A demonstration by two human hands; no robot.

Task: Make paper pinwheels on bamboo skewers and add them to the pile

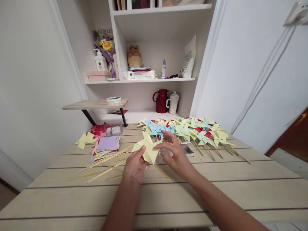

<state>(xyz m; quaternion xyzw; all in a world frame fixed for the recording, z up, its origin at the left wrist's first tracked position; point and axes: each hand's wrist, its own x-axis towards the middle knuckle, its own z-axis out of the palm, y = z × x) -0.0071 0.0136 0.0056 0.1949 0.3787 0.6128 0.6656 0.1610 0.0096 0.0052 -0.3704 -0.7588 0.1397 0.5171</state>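
Observation:
A yellow paper pinwheel [148,148] on a thin wooden stick is held above the wooden table [216,189]. My left hand [135,166] is closed on its lower left edge, thumb on the paper. My right hand [175,154] is at the pinwheel's right side, index finger and thumb touching the paper near its centre and the other fingers spread. The stick runs down and to the right under my right hand.
A heap of finished pinwheels [190,130] in yellow, blue, green and red lies at the back right. Loose wooden sticks [106,166] and a stack of coloured paper squares [107,144] lie at the left. Shelves behind hold a red jug [161,100] and a mug [173,102].

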